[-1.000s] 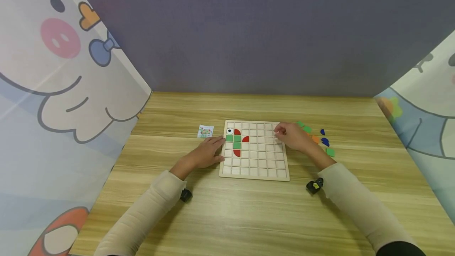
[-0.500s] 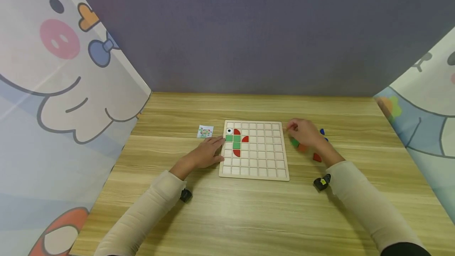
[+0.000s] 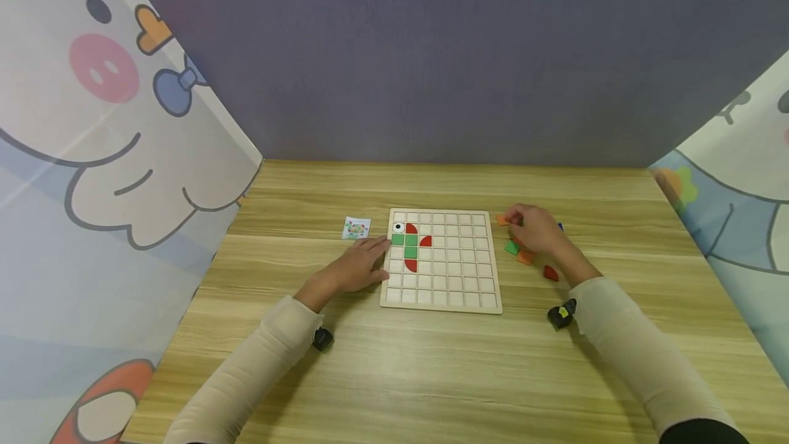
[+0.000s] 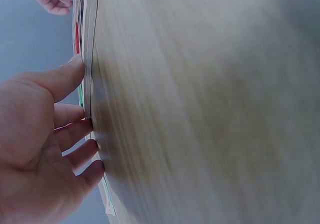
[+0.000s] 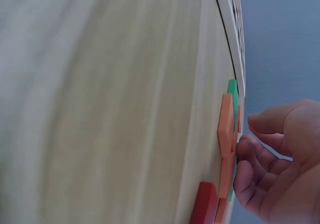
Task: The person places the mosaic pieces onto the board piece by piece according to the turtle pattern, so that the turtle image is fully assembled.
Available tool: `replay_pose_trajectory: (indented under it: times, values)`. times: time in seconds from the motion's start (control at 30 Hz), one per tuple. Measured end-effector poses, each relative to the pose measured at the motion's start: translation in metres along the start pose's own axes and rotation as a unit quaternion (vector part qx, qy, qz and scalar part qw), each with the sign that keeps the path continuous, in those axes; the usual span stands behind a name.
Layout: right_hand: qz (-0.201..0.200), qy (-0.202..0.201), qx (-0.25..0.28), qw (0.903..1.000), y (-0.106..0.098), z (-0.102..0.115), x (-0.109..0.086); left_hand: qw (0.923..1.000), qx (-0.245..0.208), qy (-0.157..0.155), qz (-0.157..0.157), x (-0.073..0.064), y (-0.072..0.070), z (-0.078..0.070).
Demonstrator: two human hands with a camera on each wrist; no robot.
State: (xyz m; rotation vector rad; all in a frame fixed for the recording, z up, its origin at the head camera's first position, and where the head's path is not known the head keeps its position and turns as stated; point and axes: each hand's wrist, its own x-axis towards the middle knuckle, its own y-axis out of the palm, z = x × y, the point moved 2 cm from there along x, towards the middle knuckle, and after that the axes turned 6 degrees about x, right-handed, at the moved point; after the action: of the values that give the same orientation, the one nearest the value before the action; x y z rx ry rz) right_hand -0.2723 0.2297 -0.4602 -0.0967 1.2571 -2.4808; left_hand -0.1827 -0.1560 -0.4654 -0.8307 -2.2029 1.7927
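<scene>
A wooden grid board (image 3: 457, 286) lies on the table, with red quarter-circle tiles (image 3: 411, 266), green square tiles (image 3: 411, 252) and a white eye tile (image 3: 398, 227) in cells at its left. My left hand (image 3: 357, 267) rests along the board's left edge, thumb and fingers spread at the rim. To the right of the board, my right hand (image 3: 535, 230) is low over a group of loose tiles, fingers bent and thumb apart from them. Nothing shows between thumb and fingers in the right wrist view. Orange tiles (image 5: 226, 124) and a green tile (image 3: 511, 247) lie beside it.
A small printed picture card (image 3: 356, 227) lies left of the board. A loose red tile (image 3: 551, 273) sits near my right wrist, and a blue tile (image 3: 560, 227) is mostly hidden behind that hand. A grey panel (image 3: 456, 60) stands along the table's back edge.
My right hand has moved right from the board's upper right corner to the loose tiles, uncovering orange, green and red ones. My left hand has stayed at the board's edge.
</scene>
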Motion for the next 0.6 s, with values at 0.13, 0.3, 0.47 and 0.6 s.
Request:
replay_pose_trajectory:
  times: [0.13, 0.3, 0.47, 0.6]
  values:
    - [0.003, -0.006, -0.011, 0.9999, -0.001, -0.001, 0.0, 1.0, 0.003, 0.0, 0.002, 0.001, 0.001, 0.001]
    - [0.01, -0.007, -0.029, 0.9995, 0.0, -0.003, 0.005, 1.0, 0.002, -0.001, 0.003, 0.0, 0.0, 0.001]
    - [0.015, -0.007, -0.043, 0.9989, 0.002, -0.005, 0.01, 1.0, -0.001, -0.003, 0.006, 0.0, 0.0, 0.001]
    - [0.009, -0.008, -0.047, 0.9988, 0.002, -0.005, 0.01, 0.9999, 0.002, -0.005, 0.009, 0.001, 0.001, 0.001]
